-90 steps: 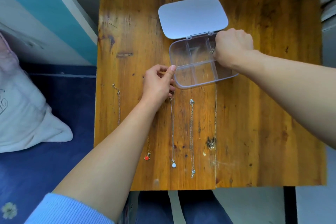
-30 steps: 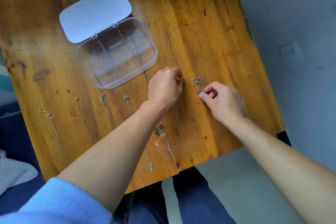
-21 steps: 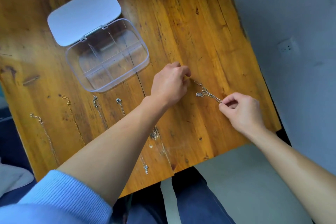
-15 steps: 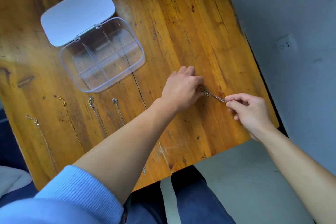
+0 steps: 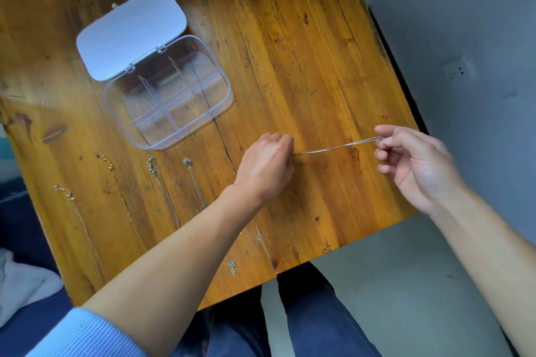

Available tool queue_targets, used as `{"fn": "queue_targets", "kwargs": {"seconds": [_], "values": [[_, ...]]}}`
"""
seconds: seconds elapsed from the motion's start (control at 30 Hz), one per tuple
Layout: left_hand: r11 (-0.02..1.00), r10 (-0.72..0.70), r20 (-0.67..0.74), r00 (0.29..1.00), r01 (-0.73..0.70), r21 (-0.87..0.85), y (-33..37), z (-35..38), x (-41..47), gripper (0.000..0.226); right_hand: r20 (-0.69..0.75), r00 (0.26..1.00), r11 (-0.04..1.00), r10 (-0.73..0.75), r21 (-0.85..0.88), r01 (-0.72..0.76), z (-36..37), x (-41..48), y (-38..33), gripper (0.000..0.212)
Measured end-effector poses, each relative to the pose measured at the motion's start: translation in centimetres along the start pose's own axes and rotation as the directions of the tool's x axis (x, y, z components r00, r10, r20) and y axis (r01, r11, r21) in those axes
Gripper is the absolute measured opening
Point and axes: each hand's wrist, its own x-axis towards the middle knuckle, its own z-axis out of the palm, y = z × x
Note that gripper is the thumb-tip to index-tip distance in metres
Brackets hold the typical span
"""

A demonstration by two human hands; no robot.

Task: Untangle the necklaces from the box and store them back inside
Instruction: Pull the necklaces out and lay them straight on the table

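Note:
A thin silver necklace [image 5: 338,147] is stretched taut just above the wooden table [image 5: 304,52]. My left hand [image 5: 265,164] pinches one end and my right hand [image 5: 414,162] pinches the other near the table's right edge. The clear plastic box [image 5: 169,90] stands open to the left of my hands, its white lid [image 5: 130,32] folded back and its divided compartments bare. Several other necklaces lie straight side by side below the box: a gold one [image 5: 121,197], two silver ones [image 5: 162,185] [image 5: 195,182] and a pale one [image 5: 78,217] at the far left.
The table's front edge runs diagonally just below my forearms, and its right edge is close to my right hand. Grey floor lies to the right, a wall socket [image 5: 458,69] beyond it. My blue-trousered legs show under the table. White cloth sits at the lower left.
The bunched silver necklace has been pulled out into a straight line. My right hand moved right and up, away from my left, which stayed in place holding the other end.

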Motion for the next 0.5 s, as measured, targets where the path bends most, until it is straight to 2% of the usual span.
{"fn": "queue_targets", "kwargs": {"seconds": [0.07,0.13,0.2,0.23,0.3,0.4,0.43,0.47,0.5], "values": [[0.996,-0.070,-0.047,0.996,0.068,-0.054,-0.8,-0.4,-0.9,0.024,0.067,0.998,1.000,0.005,-0.012,-0.004,1.2,-0.5,0.0,0.022],[0.977,-0.176,-0.125,0.976,0.158,-0.144,-1.6,-1.2,-2.0,0.016,0.114,0.993,1.000,0.005,-0.005,-0.005,2.3,-0.9,0.1,0.021],[0.885,-0.342,-0.151,0.927,0.264,-0.384,-2.6,-2.3,-3.3,0.014,0.135,0.991,1.000,0.001,0.018,-0.004,3.3,-1.3,0.1,0.020],[0.789,-0.421,-0.113,0.900,0.301,-0.536,-3.1,-3.0,-4.0,0.020,0.140,0.990,1.000,0.001,0.025,-0.005,3.7,-1.4,0.1,0.020],[0.514,-0.495,0.019,0.869,0.310,-0.800,-4.0,-4.3,-5.4,0.030,0.142,0.990,1.000,0.021,0.000,-0.021,4.6,-1.6,0.5,0.019],[0.124,-0.461,0.171,0.871,0.254,-0.959,-5.3,-5.7,-6.9,0.036,0.137,0.988,0.991,0.076,-0.117,-0.060,6.1,-2.0,2.0,0.020],[0.058,-0.467,0.189,0.864,0.243,-0.968,-5.7,-6.0,-7.2,0.032,0.133,0.987,0.984,0.094,-0.163,-0.072,6.6,-2.2,2.6,0.022],[0.050,-0.496,0.180,0.849,0.235,-0.971,-6.1,-6.1,-7.4,0.025,0.131,0.985,0.975,0.112,-0.204,-0.084,7.0,-2.3,3.2,0.023],[0.085,-0.537,0.149,0.830,0.229,-0.970,-6.5,-6.2,-7.5,0.019,0.127,0.984,0.967,0.128,-0.237,-0.095,7.3,-2.5,3.7,0.023]]}}
